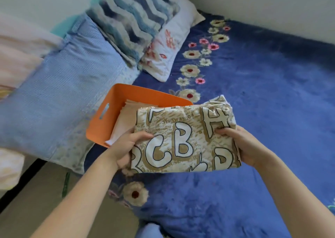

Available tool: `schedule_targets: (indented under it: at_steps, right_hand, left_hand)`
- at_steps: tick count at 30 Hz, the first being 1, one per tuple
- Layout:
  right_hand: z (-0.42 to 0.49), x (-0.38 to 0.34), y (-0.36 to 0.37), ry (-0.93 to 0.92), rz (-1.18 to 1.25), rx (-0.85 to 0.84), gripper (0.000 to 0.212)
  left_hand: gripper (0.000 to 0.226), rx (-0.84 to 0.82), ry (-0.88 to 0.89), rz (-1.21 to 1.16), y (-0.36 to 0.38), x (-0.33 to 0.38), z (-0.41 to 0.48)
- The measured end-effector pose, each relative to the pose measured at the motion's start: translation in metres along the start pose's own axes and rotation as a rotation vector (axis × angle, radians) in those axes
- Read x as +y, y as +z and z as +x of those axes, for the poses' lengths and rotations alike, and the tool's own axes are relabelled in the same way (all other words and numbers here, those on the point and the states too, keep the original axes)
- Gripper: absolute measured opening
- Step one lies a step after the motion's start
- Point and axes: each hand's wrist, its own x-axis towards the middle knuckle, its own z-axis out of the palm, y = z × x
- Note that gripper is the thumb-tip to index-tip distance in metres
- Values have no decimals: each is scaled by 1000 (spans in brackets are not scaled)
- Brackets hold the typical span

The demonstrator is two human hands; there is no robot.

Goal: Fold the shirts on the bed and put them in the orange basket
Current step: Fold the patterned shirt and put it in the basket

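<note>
While two hands hold it from both sides, one folded shirt [184, 139], beige and white with big printed letters, is in front of the person, over the blue bed cover [272, 96] with its flower pattern. The left hand [126, 147] grips the left edge of this shirt, thumb on top and the other fingers under the cloth. The right hand [243, 145] grips the right edge in the same way, thumb pressed on the print. The far edge of the shirt covers the near right part of the one orange basket [101, 125], which stands on the bed, just beside the left hand. I cannot tell if the shirt touches the basket rim. Inside the basket lies one pale pink folded garment [125, 121], flat on the bottom. Behind the basket I count three pillows: one light blue pillow [59, 96] touching the basket's left wall, one pillow with blue wavy stripes [134, 20] leaning over it, and one white pillow with red flowers [172, 43] partly under the striped one. Some pink cloth [16, 56] is at the left border, blurred.
</note>
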Motion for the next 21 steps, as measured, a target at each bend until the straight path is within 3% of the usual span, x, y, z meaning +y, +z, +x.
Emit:
schedule_targets:
  at_steps: [3,5,7,9,12,16,18,20,21]
  right_hand:
    - [37,-41,47,-110,-108,-1,24]
    - [63,-65,73,-225,-286,40,27]
    - [93,-85,97,-320,-499,113,25]
    - [120,-92,115,-375,-735,165,20]
    - [152,-87,138,-349,-1162,165,24]
    - [172,-65,161,-320,-1642,-4,43]
    - [186,-49,167,-305,-1766,-16,40]
    - [202,-35,169,-241,-1836,-9,42]
    - [209,-30,170,-198,-1853,-5,43]
  left_hand:
    - [47,108,-16,-50,-47,16,35]
    - [30,194,-63,-117,-63,17,57]
    - [14,256,-196,-207,-67,11,77]
    - [16,273,-382,-314,-59,-2,92]
    - [23,300,-578,-443,-42,-29,110]
    - [24,340,-834,-497,-20,-64,128]
    - [28,329,-894,-558,-9,-71,130]
    - [29,459,-934,-490,-2,-76,133]
    - [26,381,-925,-463,1,-76,134]
